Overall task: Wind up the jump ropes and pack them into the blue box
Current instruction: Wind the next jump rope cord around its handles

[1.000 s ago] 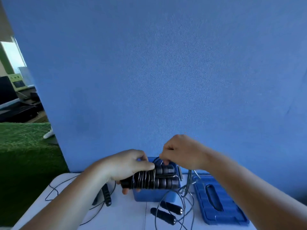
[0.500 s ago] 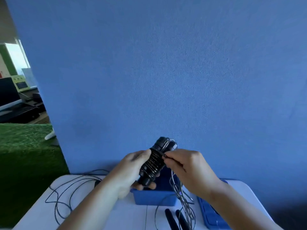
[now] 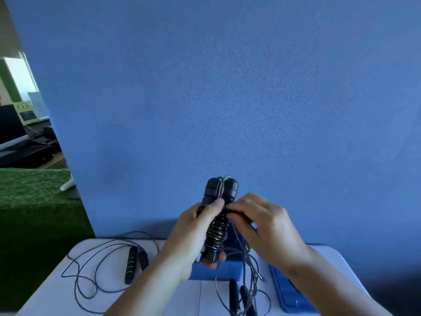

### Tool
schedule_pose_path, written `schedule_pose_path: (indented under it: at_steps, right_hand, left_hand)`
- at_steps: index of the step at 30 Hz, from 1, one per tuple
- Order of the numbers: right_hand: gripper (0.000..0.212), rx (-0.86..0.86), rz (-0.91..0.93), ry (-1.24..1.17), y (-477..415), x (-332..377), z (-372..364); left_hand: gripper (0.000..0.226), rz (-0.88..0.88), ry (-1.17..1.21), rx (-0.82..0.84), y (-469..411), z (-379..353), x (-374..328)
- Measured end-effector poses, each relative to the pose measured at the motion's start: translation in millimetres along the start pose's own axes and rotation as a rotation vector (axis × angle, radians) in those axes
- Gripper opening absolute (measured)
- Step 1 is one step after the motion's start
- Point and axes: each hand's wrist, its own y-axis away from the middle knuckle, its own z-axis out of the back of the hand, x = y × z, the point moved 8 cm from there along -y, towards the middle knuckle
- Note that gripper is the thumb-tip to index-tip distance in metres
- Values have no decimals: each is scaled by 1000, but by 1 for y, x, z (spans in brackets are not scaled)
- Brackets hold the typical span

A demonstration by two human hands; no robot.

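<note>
**While the bundle is standing upright: rope held over the box**

As I am watching through the head camera, the jump rope is standing nearly upright above the blue box. Its two black handles are side by side, with cord coiled round their middle. The left hand is gripping the lower half of the handles, thumb pressing on the coils. The right hand is pinching the cord against the handles just beside that thumb. The loose cord is hanging from it past the front of the box. The box is sitting on a white table, with its lid lying just to the right. A second rope is sprawling unwound on the table's left side, and two more handles are lying near the front edge. A blue wall is rising behind.
</note>
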Motion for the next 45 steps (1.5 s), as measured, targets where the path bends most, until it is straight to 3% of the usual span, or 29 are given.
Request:
schedule_pose_path:
  at_steps: [4,8,11,14,22,28,30,37,45]
  right_hand:
    - [18,-74,-206,-102,4,-16,6]
    - [18,121,-400,-280,17,-38,-13]
    - [3,294,-448,-278,39,-48,-41]
    - [6,299,-529,-329,57,-53,-61]
    - [20,302,-722,-224,100,-78,-95]
    - [30,474,-775,-142,116,-103,-105]
    - [32,471,-796,-143,119,-110,-104]
    - [44,432,-893,-173,143,-131,-101]
    - [68,51,-819,-298,137,-118,-68]
  left_hand:
    - [36,-81,-35,-22,8,3,-11]
    - [27,-143,-28,-41,10,4,-22]
    - [26,-182,-32,-27,9,3,-31]
    - [31,-196,-26,-3,9,-1,-40]
    - [27,-302,22,16,8,-2,-77]
    - [29,-350,76,-12,9,0,-94]
    - [35,-351,82,-21,9,1,-94]
    - [24,-321,139,-86,3,7,-77]
    - [28,-306,160,-228,-16,44,-76]
